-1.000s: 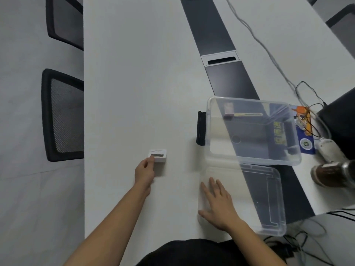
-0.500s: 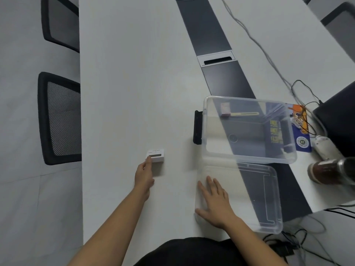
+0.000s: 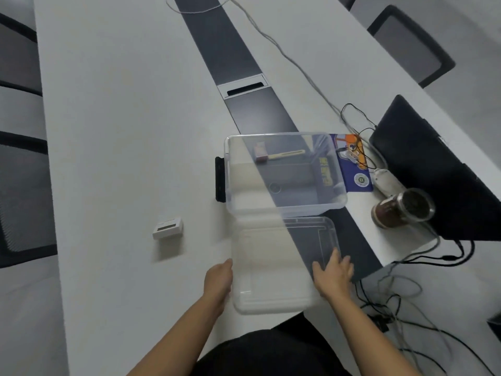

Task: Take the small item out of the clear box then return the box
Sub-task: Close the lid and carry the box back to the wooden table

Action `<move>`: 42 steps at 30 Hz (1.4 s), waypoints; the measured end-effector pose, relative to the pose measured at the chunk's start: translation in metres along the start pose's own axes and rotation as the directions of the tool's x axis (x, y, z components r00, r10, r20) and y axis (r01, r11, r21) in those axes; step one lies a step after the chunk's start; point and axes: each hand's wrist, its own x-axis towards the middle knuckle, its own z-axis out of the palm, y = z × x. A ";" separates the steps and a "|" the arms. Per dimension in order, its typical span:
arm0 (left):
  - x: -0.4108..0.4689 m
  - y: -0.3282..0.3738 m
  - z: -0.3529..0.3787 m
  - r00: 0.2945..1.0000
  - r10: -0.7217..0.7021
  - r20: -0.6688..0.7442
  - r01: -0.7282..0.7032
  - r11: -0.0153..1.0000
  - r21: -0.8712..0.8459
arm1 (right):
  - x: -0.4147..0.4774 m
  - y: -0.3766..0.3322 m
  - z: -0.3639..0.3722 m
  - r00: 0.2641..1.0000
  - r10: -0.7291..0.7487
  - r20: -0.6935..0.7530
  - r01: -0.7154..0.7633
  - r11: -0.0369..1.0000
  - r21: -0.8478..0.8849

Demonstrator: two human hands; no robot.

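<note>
A: Clear box [image 3: 284, 172] status?
B: Open-topped, upright at centre frame on the tabletop [image 3: 122, 131], straddling the dark centre strip. A small mallet-like item lies inside at the far wall. One black latch shows on the box's left end.

A: Small item [image 3: 167, 227]?
B: White, rectangular, lying on the tabletop at centre left, well apart from the box and from both hands.

A: Lid [image 3: 282, 264]?
B: Clear, flat on the tabletop, just below the box in frame, touching its near rim.

A: Left hand [image 3: 218, 280]?
B: Against the lid's left edge, fingers curled at the rim; whether they grip it cannot be told.

A: Right hand [image 3: 333, 275]?
B: Lower right of the lid, fingers spread flat on its surface, holding nothing.
</note>
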 end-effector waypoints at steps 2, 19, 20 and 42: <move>-0.002 0.000 0.010 1.000 0.026 -0.011 -0.025 0.998 0.057 | 0.008 0.011 -0.007 0.999 0.042 0.022 -0.043 0.997 0.063; -0.036 0.014 0.017 0.934 0.295 -0.199 -0.257 0.946 0.196 | -0.027 0.007 -0.034 0.954 0.024 -0.299 0.156 0.812 0.562; -0.039 0.022 0.017 0.916 0.346 -0.204 -0.305 0.930 0.207 | -0.028 0.001 -0.041 0.939 -0.009 -0.342 0.211 0.802 0.558; 0.021 0.161 0.028 0.717 0.695 0.040 -0.510 0.485 0.711 | 0.079 -0.110 -0.120 0.859 -0.488 -0.152 0.480 0.873 -0.091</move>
